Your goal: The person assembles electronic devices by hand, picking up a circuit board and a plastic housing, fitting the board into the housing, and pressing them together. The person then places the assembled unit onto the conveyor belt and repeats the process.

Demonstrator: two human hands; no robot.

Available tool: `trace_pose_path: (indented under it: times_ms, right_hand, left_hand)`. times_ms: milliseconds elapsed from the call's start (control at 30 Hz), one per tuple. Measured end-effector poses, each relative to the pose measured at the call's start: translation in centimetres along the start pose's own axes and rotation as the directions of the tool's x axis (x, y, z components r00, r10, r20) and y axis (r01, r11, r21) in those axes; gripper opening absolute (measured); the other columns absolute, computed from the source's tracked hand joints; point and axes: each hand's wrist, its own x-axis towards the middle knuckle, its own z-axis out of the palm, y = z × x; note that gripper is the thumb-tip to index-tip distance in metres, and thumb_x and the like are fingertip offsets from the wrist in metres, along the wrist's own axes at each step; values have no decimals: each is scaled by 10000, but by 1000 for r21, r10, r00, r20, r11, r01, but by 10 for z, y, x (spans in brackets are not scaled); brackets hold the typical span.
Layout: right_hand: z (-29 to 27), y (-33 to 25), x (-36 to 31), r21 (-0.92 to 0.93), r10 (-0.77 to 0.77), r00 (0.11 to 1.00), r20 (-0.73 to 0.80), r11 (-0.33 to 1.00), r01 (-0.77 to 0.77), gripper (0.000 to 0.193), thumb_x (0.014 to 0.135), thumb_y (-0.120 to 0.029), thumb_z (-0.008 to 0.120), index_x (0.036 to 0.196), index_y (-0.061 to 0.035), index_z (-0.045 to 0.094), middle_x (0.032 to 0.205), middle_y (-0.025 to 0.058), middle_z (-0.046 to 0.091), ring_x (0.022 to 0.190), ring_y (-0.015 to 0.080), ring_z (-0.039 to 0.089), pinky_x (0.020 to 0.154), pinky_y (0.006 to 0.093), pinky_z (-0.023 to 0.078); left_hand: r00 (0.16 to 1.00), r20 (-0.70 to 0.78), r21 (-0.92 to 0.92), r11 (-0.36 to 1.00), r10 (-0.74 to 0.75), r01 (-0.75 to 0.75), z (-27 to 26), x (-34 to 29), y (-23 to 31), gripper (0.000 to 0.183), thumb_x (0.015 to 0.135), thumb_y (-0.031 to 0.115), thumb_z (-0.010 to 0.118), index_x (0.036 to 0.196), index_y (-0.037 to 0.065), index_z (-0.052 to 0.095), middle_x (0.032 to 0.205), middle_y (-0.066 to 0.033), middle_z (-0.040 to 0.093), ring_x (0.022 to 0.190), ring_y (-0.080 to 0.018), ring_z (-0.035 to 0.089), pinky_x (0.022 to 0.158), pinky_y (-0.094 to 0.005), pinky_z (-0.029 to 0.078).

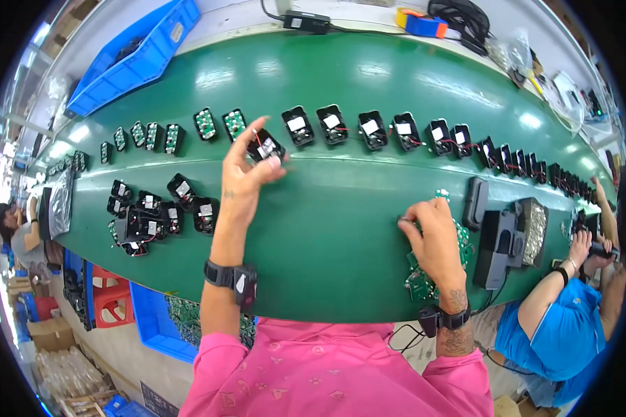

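Black rectangular plastic housing sat in the left hand above the green tabletop, pinched between thumb and index; other left fingers mostly hidden, housing partly covered. Red wire visible inside. Right hand was curled over loose green circuit boards, covering part of the pile; small dark bit at its fingertips, couldn't tell what, or whether pinched. Row of black open housings held white rectangular pieces; two left of the hand held green boards. Slanted blue plastic crate: dark contents, unclear. Lower blue plastic bin: green boards, partly blocked by the left forearm.
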Motion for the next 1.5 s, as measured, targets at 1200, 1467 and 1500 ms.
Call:
trace_pose_path:
  times_ms: [1200,1467,1500]
  right_hand:
    - [56,-52,40,955,363,931,28,266,-133,183,938,8,624,1115,35,588,1097,144,624,803,165,687,674,273,564]
    - [51,-58,41,536,54,963,-265,839,100,255,841,65,676,1075,-26,719,1057,127,661,790,205,682,699,278,547]
    - [53,-57,40,516,18,963,-267,847,128,261,840,60,683,1083,-27,720,1058,127,663,794,205,683,693,278,548]
  left_hand:
    - [966,255,484,859,47,-169,46,-52,-28,180,895,119,690,1018,3,751,1200,-154,616,1052,-220,623,889,-321,504]
    - [968,213,497,839,130,-222,48,-52,-33,135,875,87,660,901,-26,730,1093,-143,635,794,-183,663,681,-308,517]
    - [968,211,497,838,132,-223,48,-52,-33,135,875,87,660,901,-26,730,1093,-143,635,794,-183,663,681,-308,517]
